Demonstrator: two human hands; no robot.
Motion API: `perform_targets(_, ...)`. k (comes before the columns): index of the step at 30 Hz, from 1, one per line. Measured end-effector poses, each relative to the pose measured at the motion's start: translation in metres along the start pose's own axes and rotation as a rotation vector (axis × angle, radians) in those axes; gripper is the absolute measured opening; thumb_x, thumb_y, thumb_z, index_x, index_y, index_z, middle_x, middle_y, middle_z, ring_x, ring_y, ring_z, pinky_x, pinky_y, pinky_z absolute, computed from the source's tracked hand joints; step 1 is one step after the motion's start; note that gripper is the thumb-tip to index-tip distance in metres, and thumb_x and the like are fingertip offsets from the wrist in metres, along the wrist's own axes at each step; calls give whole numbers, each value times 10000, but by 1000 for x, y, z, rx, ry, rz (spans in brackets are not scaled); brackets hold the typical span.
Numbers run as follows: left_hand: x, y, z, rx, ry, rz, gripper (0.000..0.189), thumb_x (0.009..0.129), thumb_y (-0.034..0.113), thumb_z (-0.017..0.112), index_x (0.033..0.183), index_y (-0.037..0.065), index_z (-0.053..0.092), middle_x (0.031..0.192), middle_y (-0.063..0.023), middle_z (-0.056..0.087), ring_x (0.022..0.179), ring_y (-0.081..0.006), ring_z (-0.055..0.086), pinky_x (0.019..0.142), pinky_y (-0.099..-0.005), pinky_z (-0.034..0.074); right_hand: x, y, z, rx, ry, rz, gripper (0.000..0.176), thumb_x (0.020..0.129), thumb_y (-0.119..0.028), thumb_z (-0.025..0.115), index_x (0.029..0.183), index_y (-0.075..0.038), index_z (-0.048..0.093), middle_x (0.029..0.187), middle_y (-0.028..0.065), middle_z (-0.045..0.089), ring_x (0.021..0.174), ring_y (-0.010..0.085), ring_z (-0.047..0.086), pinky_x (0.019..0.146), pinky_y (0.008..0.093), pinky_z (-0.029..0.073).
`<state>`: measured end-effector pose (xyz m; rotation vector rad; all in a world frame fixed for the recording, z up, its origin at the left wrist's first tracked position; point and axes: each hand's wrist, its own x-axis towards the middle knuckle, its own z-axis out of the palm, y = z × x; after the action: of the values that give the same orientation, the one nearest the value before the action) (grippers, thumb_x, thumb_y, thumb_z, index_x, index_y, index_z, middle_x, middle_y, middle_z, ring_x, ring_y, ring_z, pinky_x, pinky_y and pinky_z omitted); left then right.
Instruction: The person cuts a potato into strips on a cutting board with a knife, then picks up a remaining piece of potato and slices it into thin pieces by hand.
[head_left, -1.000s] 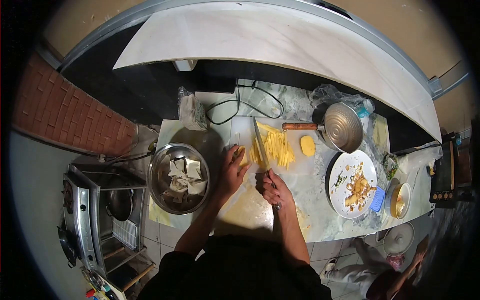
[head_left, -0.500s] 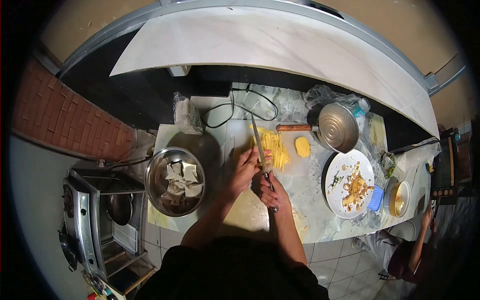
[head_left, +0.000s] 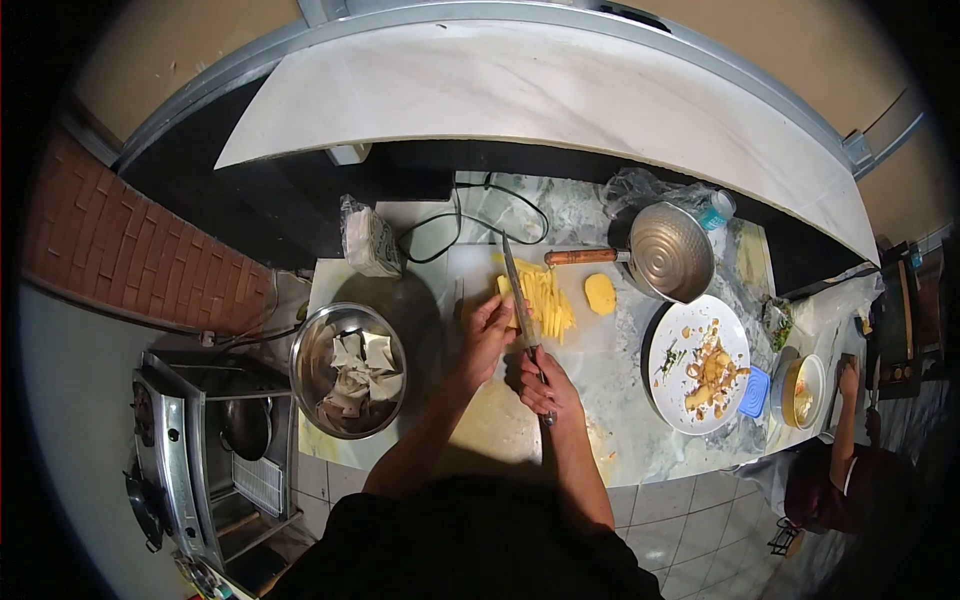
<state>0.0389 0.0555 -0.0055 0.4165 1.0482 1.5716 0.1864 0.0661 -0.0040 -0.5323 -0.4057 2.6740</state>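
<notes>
My right hand (head_left: 550, 383) is closed around the dark handle of a long, narrow knife (head_left: 516, 280), its blade pointing away from me. My left hand (head_left: 484, 340) is on the left of the blade, fingers bent against yellow potato pieces (head_left: 507, 291); the blade partly hides the fingertips. A pile of cut potato strips (head_left: 546, 302) lies on a pale cutting board (head_left: 597, 333), just right of the blade. Farther right on the board sits a thick peeled potato piece (head_left: 600, 294).
At left stands a steel bowl (head_left: 301, 400) holding pale flat pieces. To the right are a saucepan (head_left: 672, 250) with a wooden handle, a white plate (head_left: 668, 395) of peelings and a blue lid (head_left: 754, 392). A black cable (head_left: 450, 243) lies behind. Another person (head_left: 840, 480) works at far right.
My hands stay close together at the potato, with the knife nearly in the same place. The view has shifted slightly. At far right, the other person's arm has moved.
</notes>
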Motion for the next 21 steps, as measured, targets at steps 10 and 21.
perform_targets(10, 7, 7, 5, 402, 21, 56, 352, 932, 237, 510, 1159, -32, 489, 972, -26, 568, 843, -68, 534, 748, -240, 485, -22, -24, 10, -174, 120, -68, 359, 964, -366, 385, 729, -96, 411, 398, -49, 297, 241, 66, 241, 261, 217, 209)
perform_targets(21, 6, 19, 1, 1059, -74, 450, 418, 904, 226, 540, 1220, -37, 464, 1090, -189, 577, 901, -218, 608, 791, -334, 489, -29, -31, 11, -205, 161, -56, 435, 948, -450, 369, 696, -99, 418, 382, -25, 299, 232, 92, 231, 258, 231, 202)
